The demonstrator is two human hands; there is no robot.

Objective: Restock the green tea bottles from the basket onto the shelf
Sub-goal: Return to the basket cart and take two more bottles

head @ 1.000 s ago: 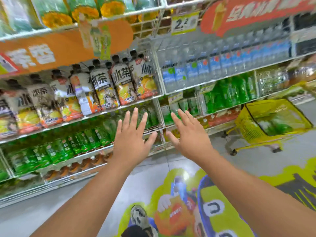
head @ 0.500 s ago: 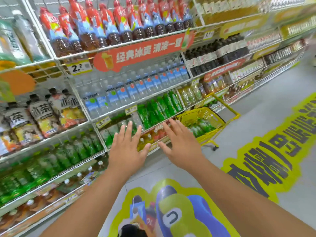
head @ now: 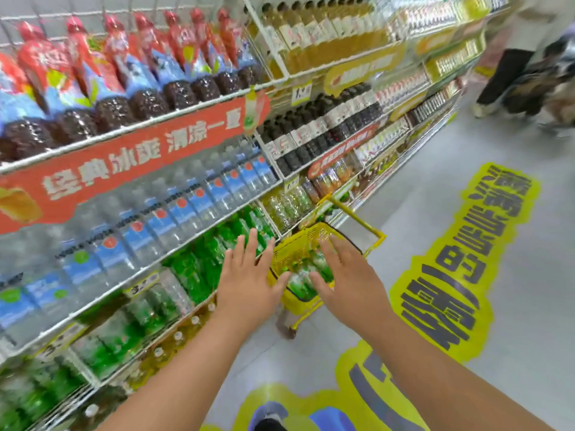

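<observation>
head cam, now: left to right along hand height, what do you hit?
Green tea bottles on the shelf → left hand → yellow basket → right hand → yellow floor decal.

both forearms are bare, no sleeves, and a dark shoe (head: 270,425) shows below.

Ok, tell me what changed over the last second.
The view swung right along the shelf, bringing the yellow basket from far right to straight ahead. Both hands now reach over its green tea bottles. Unchanged: left hand and right hand stay open and empty; nothing gripped.
</observation>
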